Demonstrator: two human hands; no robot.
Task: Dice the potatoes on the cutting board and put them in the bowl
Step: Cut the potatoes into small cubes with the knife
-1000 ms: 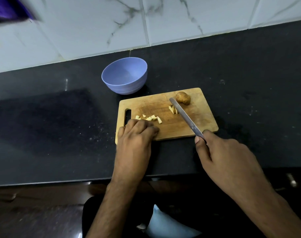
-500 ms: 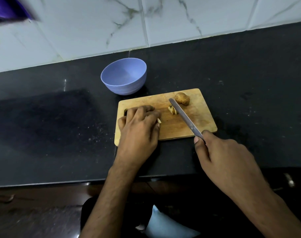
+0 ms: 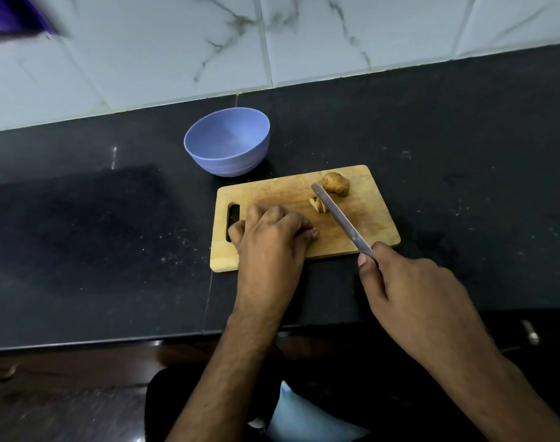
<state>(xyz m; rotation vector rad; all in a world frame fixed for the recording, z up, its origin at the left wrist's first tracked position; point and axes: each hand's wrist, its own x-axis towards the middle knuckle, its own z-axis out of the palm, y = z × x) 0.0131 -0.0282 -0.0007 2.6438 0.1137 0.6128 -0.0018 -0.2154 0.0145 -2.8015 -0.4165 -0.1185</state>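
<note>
Wooden cutting board (image 3: 361, 224) lies at frame centre, with the lilac bowl (image 3: 227, 141) just beyond its upper left corner and apparently without contents. The left hand (image 3: 272, 237) is cupped over the diced pieces, fingers curled; the pieces themselves are hidden, so a grip is probable, not confirmed. The right hand (image 3: 412, 298) grips the knife (image 3: 339, 218), blade beside cut slices (image 3: 317, 205) and a whole potato (image 3: 336, 184). Current step: gathering dice. Next move: lift to the bowl without spilling.

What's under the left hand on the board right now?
The left hand lies curled over the cutting board, hiding whatever is beneath it. Only a few cut potato pieces show beside the knife.
</note>
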